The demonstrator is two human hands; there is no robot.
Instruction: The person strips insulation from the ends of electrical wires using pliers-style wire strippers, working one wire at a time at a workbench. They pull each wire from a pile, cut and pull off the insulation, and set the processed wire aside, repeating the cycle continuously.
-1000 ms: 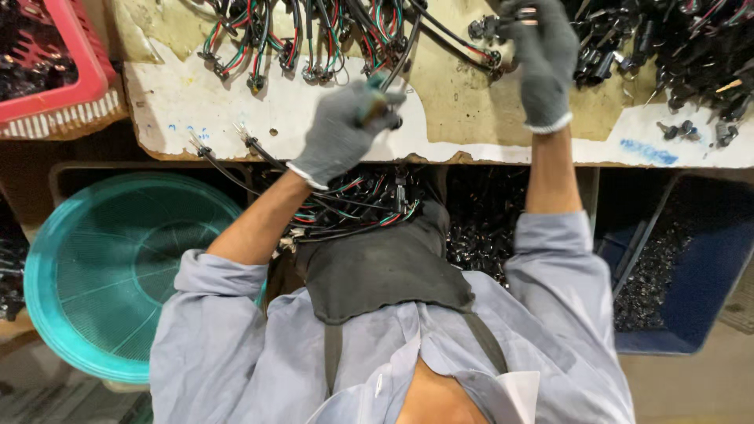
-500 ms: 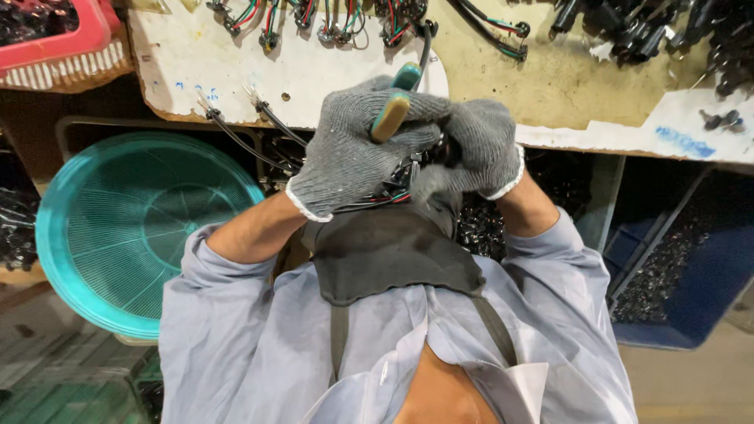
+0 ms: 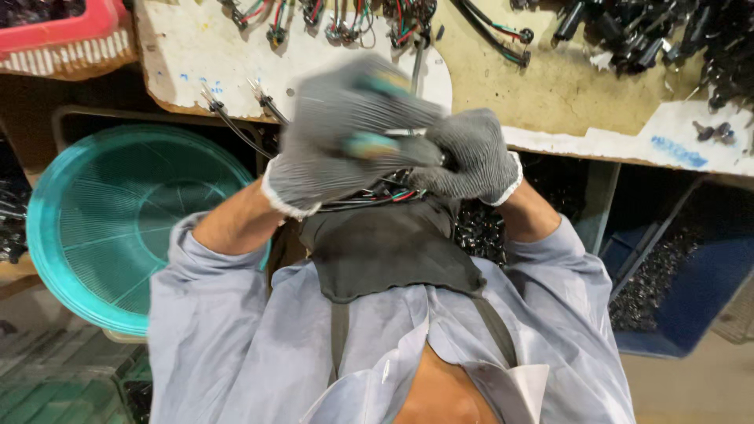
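**Gloved hands gripping a tool over a wire bundle**

Head view: the left hand in a grey knit glove (image 3: 338,145), blurred, is clamping a teal-handled tool (image 3: 369,145). The right grey-gloved hand (image 3: 471,157) is touching it, fingers closed around thin black, red and green wires (image 3: 377,196) just beneath, near the worn white workbench (image 3: 188,55) and the round teal plastic basin (image 3: 118,220).

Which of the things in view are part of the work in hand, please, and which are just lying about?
In hand:
- left hand, gripping a teal-handled tool
- right hand, closed on something too blurred to name
- wire bundle under both hands

Lying about:
- teal basin
- red crate
- blue bin
- black connectors on the bench
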